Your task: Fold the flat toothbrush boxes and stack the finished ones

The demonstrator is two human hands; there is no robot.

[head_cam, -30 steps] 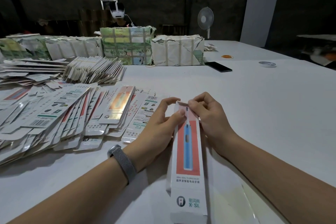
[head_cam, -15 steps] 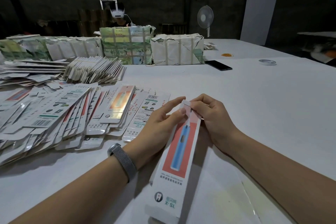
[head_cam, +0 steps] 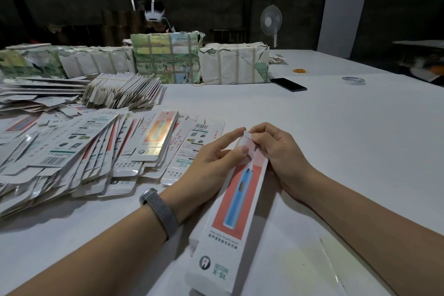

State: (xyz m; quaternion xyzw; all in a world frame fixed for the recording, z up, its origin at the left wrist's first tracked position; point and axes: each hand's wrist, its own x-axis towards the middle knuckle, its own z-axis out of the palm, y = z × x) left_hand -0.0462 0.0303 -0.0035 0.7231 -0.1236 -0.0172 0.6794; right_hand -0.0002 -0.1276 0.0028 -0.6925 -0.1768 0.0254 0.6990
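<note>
Head view: a folded toothbrush box point(head_cam: 236, 204) was held near the centre of the white table point(head_cam: 336, 151), its far end pinched by the curled fingers of the left hand point(head_cam: 211, 163) and the right hand point(head_cam: 278, 151). Flat boxes point(head_cam: 96, 151) were spread to the left.

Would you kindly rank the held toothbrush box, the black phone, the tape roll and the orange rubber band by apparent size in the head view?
1. toothbrush box, nearest the camera
2. black phone
3. tape roll
4. orange rubber band, smallest; the last three lie farther away.
</note>
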